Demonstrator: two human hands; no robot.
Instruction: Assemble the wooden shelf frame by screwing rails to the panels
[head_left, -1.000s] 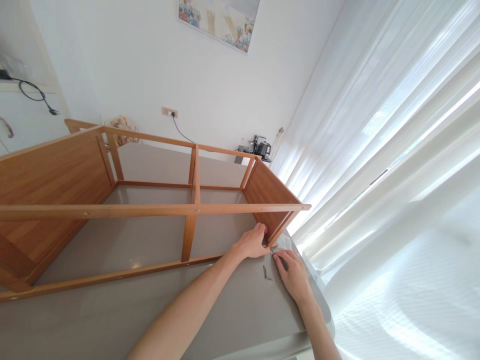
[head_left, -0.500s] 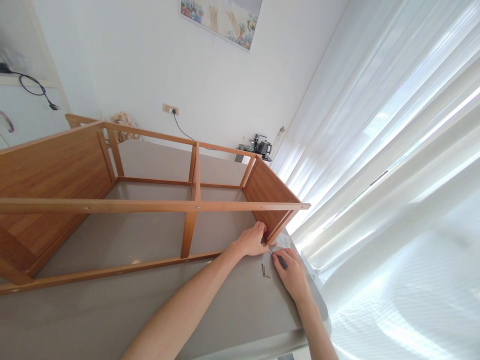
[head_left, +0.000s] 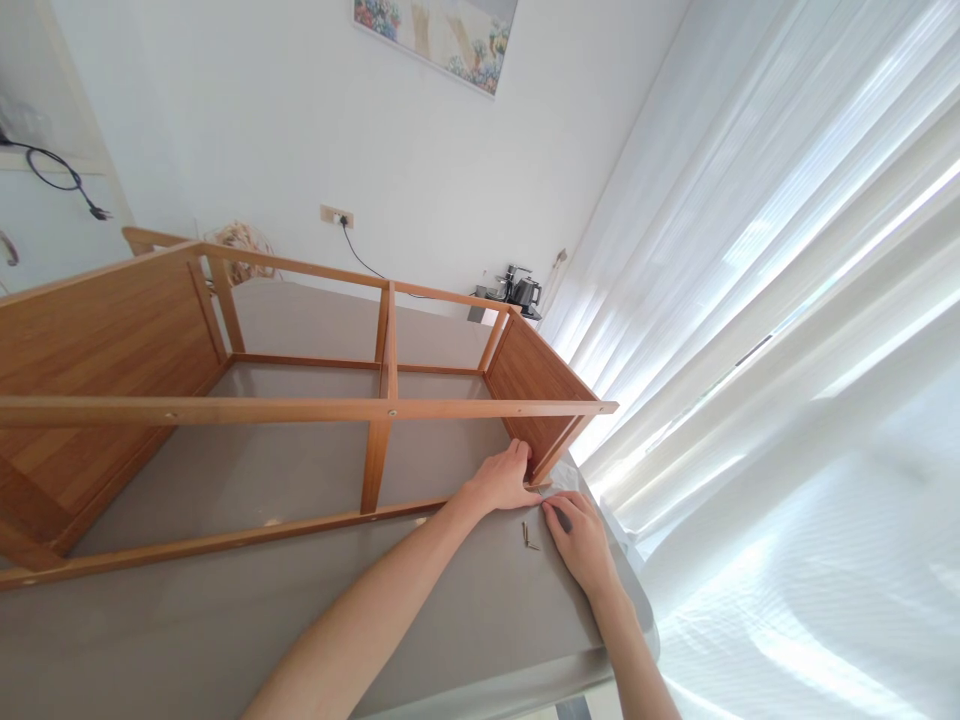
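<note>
A wooden shelf frame lies on its side on a grey-covered table. My left hand is closed round the frame's near right lower corner, beside the wooden end panel. With bent fingers my right hand grips a screwdriver by its dark handle. Its thin metal end points at that same corner, close to my left thumb; where the tip meets the wood is too small to make out. A few screws lie on the table between my hands.
Sheer white curtains hang along the table's right edge. Clear plastic lies behind the corner. Against the wall stand a kettle and a bundle of pale cord. A black plug cable hangs at far left.
My right fingers have shifted slightly forward along the screwdriver toward the corner, covering more of its shaft. The left hand keeps its hold, and the whole view has drifted a little.
</note>
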